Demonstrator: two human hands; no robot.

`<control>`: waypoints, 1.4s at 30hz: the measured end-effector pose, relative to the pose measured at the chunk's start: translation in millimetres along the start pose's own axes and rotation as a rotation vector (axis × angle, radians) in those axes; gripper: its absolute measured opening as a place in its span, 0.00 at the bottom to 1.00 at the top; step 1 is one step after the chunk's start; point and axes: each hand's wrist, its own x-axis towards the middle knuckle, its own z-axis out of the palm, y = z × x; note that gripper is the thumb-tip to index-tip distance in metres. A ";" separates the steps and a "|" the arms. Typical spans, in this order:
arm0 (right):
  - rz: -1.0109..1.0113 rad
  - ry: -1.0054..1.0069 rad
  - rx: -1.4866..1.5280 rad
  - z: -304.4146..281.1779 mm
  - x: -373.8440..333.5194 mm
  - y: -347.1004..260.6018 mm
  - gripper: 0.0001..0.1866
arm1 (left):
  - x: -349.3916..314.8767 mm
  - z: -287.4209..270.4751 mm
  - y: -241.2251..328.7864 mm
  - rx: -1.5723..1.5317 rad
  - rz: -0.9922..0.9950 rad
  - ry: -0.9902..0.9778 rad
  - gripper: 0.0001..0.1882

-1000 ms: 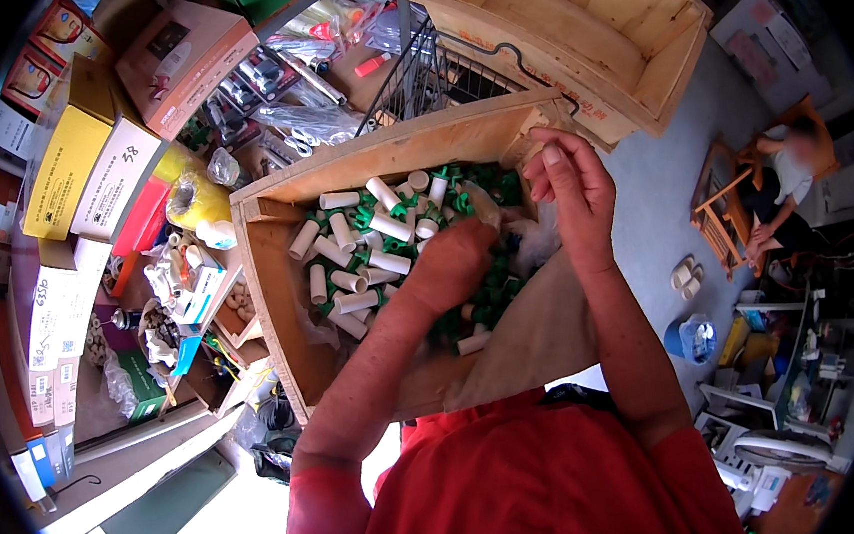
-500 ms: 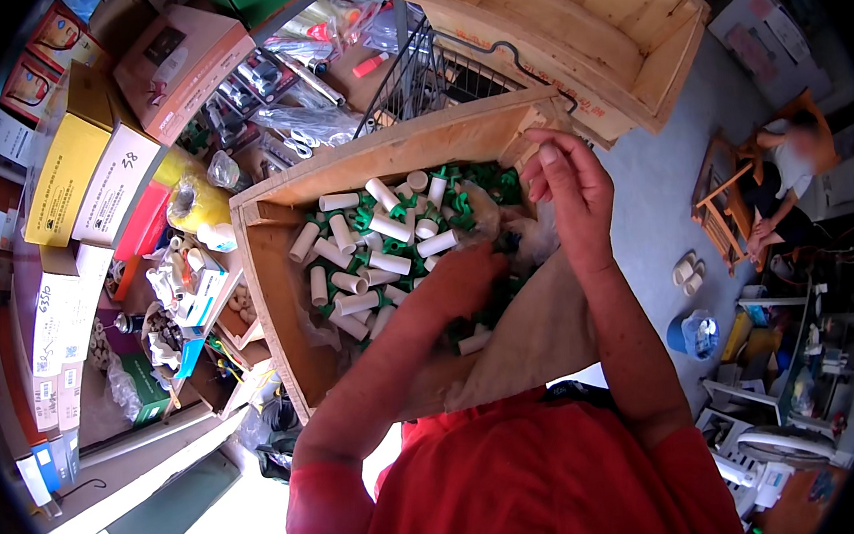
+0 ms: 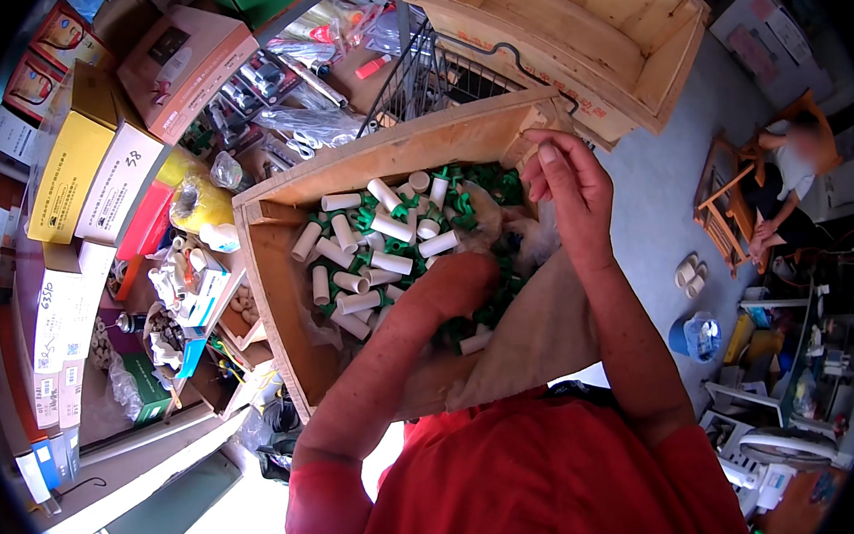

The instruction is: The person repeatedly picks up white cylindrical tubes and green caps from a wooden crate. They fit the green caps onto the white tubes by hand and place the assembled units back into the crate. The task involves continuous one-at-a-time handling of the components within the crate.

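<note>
My left hand point(image 3: 463, 279) reaches down into a wooden box point(image 3: 377, 140) held in front of my red shirt. Its fingers are hidden among the parts, so what it grips, if anything, does not show. Short white plastic tubes point(image 3: 392, 263) with green plastic pieces point(image 3: 457, 199) lie heaped around it. My right hand point(image 3: 573, 180) is over the box's right side, thumb and forefinger apart, the other fingers loosely bent, with nothing visible in it. Crumpled clear plastic point(image 3: 540, 233) lies below it inside the box. A tan flap point(image 3: 533, 344) covers the box's near right part.
Another wooden box point(image 3: 558, 16) stands beyond, beside a black wire basket point(image 3: 442, 70). Cartons point(image 3: 74, 174) and packaged goods crowd the left. At the right, a person point(image 3: 791, 173) sits on a wooden chair point(image 3: 722, 194), near slippers point(image 3: 689, 274) and a blue bin point(image 3: 695, 335).
My left hand has shifted slightly left and deeper among the parts, its fingers dropping from sight. My right hand stays where it was.
</note>
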 end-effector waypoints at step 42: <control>0.022 0.011 0.021 1.0 -0.6 2.4 0.11 | -53.4 -20.0 -13.5 -0.445 -0.135 0.239 0.15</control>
